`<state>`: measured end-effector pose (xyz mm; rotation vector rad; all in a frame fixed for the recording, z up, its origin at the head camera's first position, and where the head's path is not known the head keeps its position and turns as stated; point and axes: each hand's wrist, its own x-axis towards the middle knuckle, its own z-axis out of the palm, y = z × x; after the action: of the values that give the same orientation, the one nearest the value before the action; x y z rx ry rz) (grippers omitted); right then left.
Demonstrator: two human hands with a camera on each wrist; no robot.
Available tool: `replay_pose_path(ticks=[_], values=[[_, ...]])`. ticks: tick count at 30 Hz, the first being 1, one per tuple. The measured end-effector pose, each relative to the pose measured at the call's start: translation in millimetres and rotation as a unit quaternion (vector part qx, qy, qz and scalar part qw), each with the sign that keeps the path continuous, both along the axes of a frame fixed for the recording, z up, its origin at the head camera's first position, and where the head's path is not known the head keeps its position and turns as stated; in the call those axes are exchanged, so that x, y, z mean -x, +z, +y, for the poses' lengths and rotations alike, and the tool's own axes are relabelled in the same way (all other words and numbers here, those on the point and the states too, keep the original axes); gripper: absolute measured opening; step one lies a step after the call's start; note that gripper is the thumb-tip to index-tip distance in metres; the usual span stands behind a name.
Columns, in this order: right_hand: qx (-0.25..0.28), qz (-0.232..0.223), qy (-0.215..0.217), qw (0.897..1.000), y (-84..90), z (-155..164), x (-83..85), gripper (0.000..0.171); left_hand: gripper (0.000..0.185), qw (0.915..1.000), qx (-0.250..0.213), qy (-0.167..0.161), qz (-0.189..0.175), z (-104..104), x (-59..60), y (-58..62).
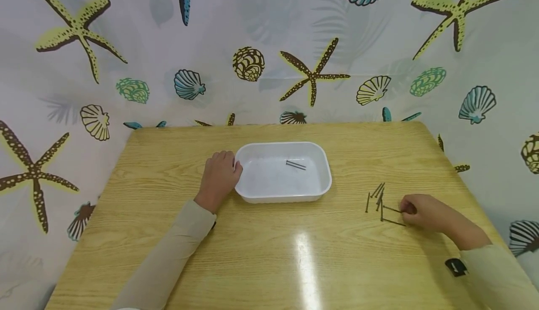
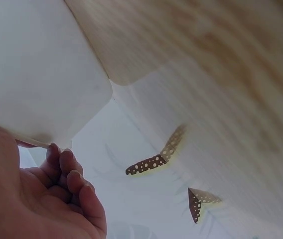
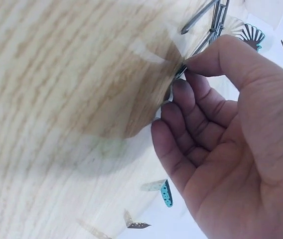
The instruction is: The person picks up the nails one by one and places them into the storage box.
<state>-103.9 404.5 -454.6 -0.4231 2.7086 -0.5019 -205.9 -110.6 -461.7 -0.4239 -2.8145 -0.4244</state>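
Left hand (image 1: 219,175) loosely curled against tray (image 1: 324,179), right hand (image 3: 231,134) pinching nail (image 1: 392,209), pinch clear only in wrist view

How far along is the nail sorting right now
Barely started. Done: two nails lie in the white tray. In hand: the right hand pinches one nail at the pile's edge, while the left hand rests against the tray's left side. Left: the scattered nails on the table.
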Motion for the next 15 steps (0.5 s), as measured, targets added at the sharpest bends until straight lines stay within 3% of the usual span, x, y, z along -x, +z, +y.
replay_pose_path(ticks=[9, 15], values=[[0.001, -0.008, -0.01, 1.0, 4.4, -4.6, 1.3, 0.009, 0.024, 1.0, -0.001, 0.002, -0.004, -0.9, 0.2, -1.4], [0.007, 0.019, -0.035, 0.999, 3.5, -4.3, 1.3, 0.012, 0.024, 1.0, -0.002, 0.004, -0.005, -0.8, 1.5, -2.6]])
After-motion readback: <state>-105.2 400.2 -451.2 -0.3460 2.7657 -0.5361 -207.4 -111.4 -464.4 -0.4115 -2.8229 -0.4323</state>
